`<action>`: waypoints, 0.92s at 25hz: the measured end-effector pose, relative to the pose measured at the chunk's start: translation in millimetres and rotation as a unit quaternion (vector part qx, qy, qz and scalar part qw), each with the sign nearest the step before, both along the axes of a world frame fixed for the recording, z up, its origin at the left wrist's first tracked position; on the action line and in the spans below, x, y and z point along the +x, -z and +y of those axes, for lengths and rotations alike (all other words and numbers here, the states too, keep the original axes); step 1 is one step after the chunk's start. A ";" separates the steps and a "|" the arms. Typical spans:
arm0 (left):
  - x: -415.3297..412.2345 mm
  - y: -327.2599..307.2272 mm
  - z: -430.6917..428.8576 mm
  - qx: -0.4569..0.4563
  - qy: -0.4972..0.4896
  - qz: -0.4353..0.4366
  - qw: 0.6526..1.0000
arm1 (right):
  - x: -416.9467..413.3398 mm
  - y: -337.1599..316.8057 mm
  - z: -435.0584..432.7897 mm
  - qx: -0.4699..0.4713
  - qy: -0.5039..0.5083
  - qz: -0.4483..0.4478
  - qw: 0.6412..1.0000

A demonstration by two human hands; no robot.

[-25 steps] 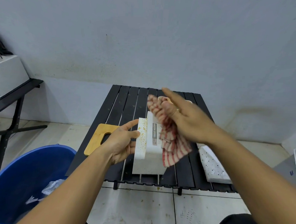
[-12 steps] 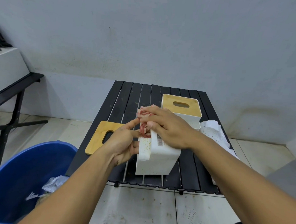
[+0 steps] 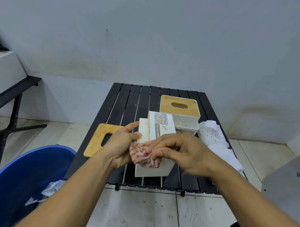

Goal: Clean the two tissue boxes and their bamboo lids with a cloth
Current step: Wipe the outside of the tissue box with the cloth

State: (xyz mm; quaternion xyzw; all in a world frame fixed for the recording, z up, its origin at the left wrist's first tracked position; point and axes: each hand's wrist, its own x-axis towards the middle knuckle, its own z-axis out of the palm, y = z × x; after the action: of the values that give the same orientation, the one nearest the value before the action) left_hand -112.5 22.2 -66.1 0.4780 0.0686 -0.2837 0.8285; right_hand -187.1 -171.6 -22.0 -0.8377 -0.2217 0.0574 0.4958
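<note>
a: where's the tissue box (image 3: 153, 170) sitting right now?

b: it's standing on the black slatted bench (image 3: 129, 102), near the front edge, with the label side facing the camera. yellowish specks are showing on its left face.

a: and the hands?

b: the left hand (image 3: 122, 143) is gripping the box's left side, thumb and fingers clamping round the edge. the right hand (image 3: 183, 153) is curling its fingers tight over the red and white cloth (image 3: 144, 155) and pressing the bunched cloth against the front of the box.

a: what about the other one?

b: the second tissue box (image 3: 186, 122) is sitting just behind it, wearing its bamboo lid (image 3: 180, 100). the loose bamboo lid (image 3: 97, 142) is lying flat at the bench's left edge. white paper (image 3: 211, 134) is piling up on the right, and a blue bin (image 3: 24, 185) is standing on the floor to the left.
</note>
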 end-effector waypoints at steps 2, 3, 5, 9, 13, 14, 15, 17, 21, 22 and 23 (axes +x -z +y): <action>-4.0 -1.5 -2.4 0.013 0.003 0.006 1.000 | -4.2 -11.6 -2.8 0.105 0.064 0.062 0.990; -5.1 -0.5 -3.9 0.018 0.004 0.015 1.000 | -2.4 -10.9 -5.8 0.176 0.125 0.070 0.974; -8.2 1.5 -7.4 -0.007 0.007 0.042 0.999 | 5.3 -5.7 -17.0 0.353 0.278 0.094 0.888; -16.8 3.8 -11.5 0.023 -0.037 0.060 0.997 | 19.5 12.2 -53.4 0.559 0.430 0.207 0.678; -8.6 4.6 -4.6 0.373 -0.164 -0.132 0.904 | 17.4 11.2 -59.2 0.521 0.409 0.253 0.706; -3.8 1.8 -3.1 0.395 -0.174 -0.220 0.875 | 16.5 7.0 -54.2 0.515 0.396 0.256 0.716; 1.8 0.9 -2.2 0.403 -0.152 -0.300 0.851 | 16.0 3.7 -50.0 0.515 0.386 0.257 0.721; 12.0 0.2 -2.5 0.421 -0.072 -0.382 0.819 | 16.1 0.4 -41.9 0.518 0.368 0.245 0.732; 15.2 4.9 0.8 0.448 -0.044 -0.405 0.796 | 16.8 1.4 -33.5 0.525 0.369 0.217 0.736; 13.1 2.9 1.8 0.462 -0.055 -0.408 0.786 | 18.1 1.3 -32.8 0.532 0.368 0.207 0.734; 10.5 -1.5 2.7 0.483 -0.060 -0.405 0.774 | 19.6 2.1 -32.6 0.542 0.366 0.195 0.731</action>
State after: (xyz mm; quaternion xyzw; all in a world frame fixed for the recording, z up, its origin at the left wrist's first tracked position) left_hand -102.0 24.9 -64.6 0.8810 -0.1166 0.0566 0.4550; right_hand -167.5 -204.2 -24.1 -0.4134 0.2100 -0.0961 0.8807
